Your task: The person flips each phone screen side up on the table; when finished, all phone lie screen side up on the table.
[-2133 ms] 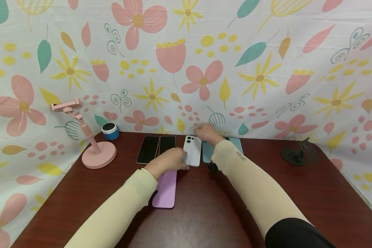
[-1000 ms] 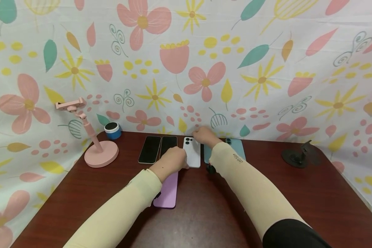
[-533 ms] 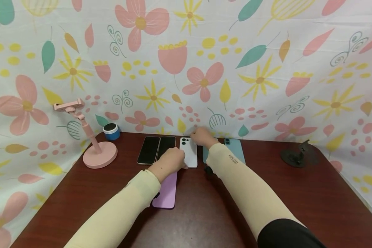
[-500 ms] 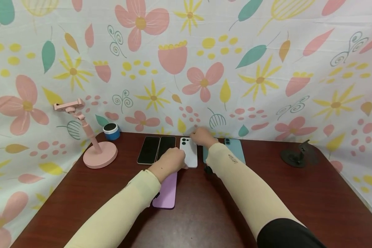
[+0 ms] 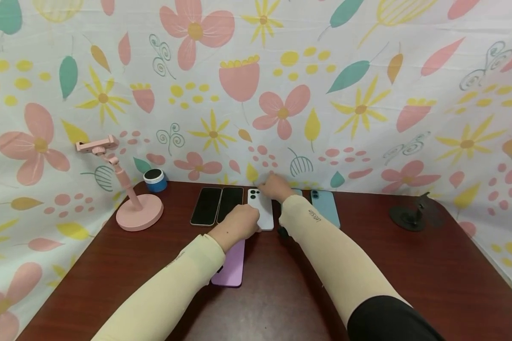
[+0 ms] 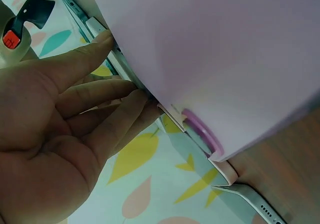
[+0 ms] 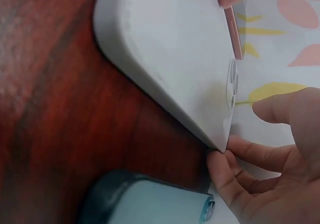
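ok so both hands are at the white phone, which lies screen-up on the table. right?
Not quite: the white phone lies back up, not screen-up; the head view shows its camera lenses. The left hand and right hand are both at it, on the table.

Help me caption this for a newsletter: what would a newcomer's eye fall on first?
Probably the flowered backdrop, filling everything behind the table. Next, mid-table at the back, the left hand and right hand at opposite sides of a white phone. Then the pink stand on the table's left.
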Tool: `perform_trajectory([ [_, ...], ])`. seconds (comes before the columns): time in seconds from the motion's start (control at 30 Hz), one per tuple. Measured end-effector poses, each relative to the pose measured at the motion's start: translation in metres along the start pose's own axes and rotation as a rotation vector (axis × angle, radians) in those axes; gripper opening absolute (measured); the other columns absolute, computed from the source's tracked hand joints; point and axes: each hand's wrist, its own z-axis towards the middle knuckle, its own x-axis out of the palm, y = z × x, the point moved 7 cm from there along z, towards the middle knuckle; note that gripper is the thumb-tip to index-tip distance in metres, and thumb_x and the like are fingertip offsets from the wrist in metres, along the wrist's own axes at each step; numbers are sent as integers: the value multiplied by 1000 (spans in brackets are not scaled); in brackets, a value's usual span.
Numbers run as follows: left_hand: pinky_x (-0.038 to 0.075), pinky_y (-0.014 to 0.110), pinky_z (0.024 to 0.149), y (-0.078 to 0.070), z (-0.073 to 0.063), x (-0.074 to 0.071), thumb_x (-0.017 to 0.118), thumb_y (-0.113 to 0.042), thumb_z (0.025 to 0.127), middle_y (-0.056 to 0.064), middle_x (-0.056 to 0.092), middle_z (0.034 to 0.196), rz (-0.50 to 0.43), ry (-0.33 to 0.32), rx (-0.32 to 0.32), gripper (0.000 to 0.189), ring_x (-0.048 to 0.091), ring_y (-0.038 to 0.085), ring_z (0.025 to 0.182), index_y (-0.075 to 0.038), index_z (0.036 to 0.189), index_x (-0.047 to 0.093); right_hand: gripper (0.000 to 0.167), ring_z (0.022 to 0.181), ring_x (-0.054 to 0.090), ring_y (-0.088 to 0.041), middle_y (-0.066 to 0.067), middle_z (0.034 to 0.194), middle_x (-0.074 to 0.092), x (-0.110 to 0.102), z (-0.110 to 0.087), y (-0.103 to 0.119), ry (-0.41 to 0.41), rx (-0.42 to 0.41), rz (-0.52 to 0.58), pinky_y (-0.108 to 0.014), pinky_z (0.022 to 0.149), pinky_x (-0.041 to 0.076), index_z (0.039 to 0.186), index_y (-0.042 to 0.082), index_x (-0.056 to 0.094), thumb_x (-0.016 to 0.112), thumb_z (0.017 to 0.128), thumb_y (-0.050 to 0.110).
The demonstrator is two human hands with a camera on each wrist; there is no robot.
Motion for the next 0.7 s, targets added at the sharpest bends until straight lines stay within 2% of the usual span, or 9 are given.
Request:
perform_trajectory([
  [0.2, 59, 34, 74, -1, -2, 1, 82, -21, 95, 9, 78, 86, -4, 1, 6, 18, 72, 22, 77, -4, 94, 80, 38, 53, 39, -14, 1, 61, 42, 3, 1, -2, -13, -27, -5, -27, 53, 37, 65, 16, 51, 56, 102, 22],
  [0.27, 58, 33, 74, -1, -3, 2, 82, -21, 95, 10, 78, 87, -8, 11, 11, 18, 72, 22, 77, -3, 94, 80, 40, 50, 37, -15, -2, 63, 43, 7, 9, -8, -25, -52, -18, -28, 52, 37, 62, 15, 53, 55, 101, 21],
  [0.33, 56, 31, 72, -1, -3, 3, 81, -20, 96, 10, 78, 86, -7, 18, 17, 17, 70, 21, 76, -3, 93, 80, 37, 50, 40, -15, -5, 68, 50, 8, 12, -12, -38, -51, -39, -30, 52, 39, 67, 11, 62, 55, 101, 22],
  [0.37, 55, 31, 71, 0, -4, 3, 81, -20, 96, 10, 78, 86, -9, 22, 18, 17, 69, 20, 74, -3, 93, 80, 33, 51, 41, -16, -8, 71, 54, 8, 12, -11, -43, -47, -47, -30, 52, 40, 75, 7, 69, 55, 101, 22],
  [0.43, 52, 30, 69, 1, -5, 4, 80, -20, 97, 10, 77, 86, -15, 28, 13, 18, 66, 19, 72, -3, 93, 80, 30, 55, 46, -17, -12, 84, 63, 5, 10, -9, -60, -40, -65, -30, 55, 42, 101, 1, 78, 55, 101, 22],
  [0.5, 50, 29, 68, 2, -5, 4, 80, -20, 97, 10, 76, 85, -24, 30, 0, 18, 63, 18, 70, -3, 93, 80, 41, 60, 48, -18, -16, 95, 68, -1, 0, -2, -57, -12, -75, -29, 57, 42, 131, -4, 70, 55, 104, 22],
  [0.53, 49, 29, 67, 3, -6, 4, 79, -20, 97, 10, 76, 85, -30, 35, -5, 18, 61, 17, 69, -3, 94, 80, 46, 61, 48, -18, -16, 97, 68, -3, -3, 1, -56, -7, -81, -28, 57, 42, 141, -6, 64, 54, 105, 21],
  [0.6, 49, 28, 66, 4, -6, 4, 78, -21, 98, 10, 76, 84, -41, 47, -8, 19, 59, 17, 68, -3, 94, 80, 51, 61, 49, -17, -15, 94, 67, -5, -8, 3, -50, 7, -77, -25, 56, 41, 151, -6, 55, 51, 106, 19],
  [0.7, 48, 28, 65, 3, -6, 6, 76, -21, 100, 10, 75, 83, -45, 64, 0, 20, 58, 16, 67, -3, 94, 80, 56, 56, 51, -16, -9, 80, 61, -6, -12, 2, -41, 24, -51, -24, 53, 43, 160, -4, 44, 48, 108, 19],
])
